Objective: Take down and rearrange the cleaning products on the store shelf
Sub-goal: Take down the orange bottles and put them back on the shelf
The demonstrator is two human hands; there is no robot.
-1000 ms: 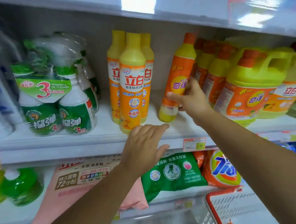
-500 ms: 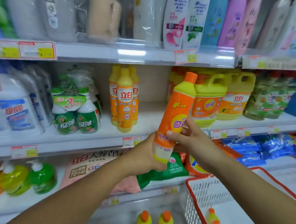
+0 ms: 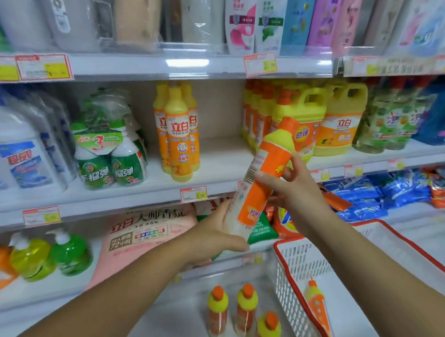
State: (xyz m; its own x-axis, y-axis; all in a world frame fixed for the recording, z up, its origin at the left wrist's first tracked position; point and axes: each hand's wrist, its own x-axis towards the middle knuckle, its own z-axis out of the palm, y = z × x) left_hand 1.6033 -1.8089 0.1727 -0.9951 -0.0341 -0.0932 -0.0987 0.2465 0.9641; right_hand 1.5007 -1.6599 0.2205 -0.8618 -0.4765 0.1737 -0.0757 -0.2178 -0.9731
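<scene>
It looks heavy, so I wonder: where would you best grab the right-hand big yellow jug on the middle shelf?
Grip the moulded handle at the top of the yellow jug, coming in from the front. It stands upright, hemmed in at both sides, with the handle's opening showing toward the aisle and the upper shelf close above.

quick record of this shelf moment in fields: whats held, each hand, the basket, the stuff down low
held item: orange bottle, tilted, cap toward upper right, in front of the shelf
left hand: grips the bottle's base
right hand: fingers curled round its middle
basket: white, red rim, lower right
in basket: one similar bottle, leaning
low ledge: three similar bottles, upright, left of the basket
</scene>
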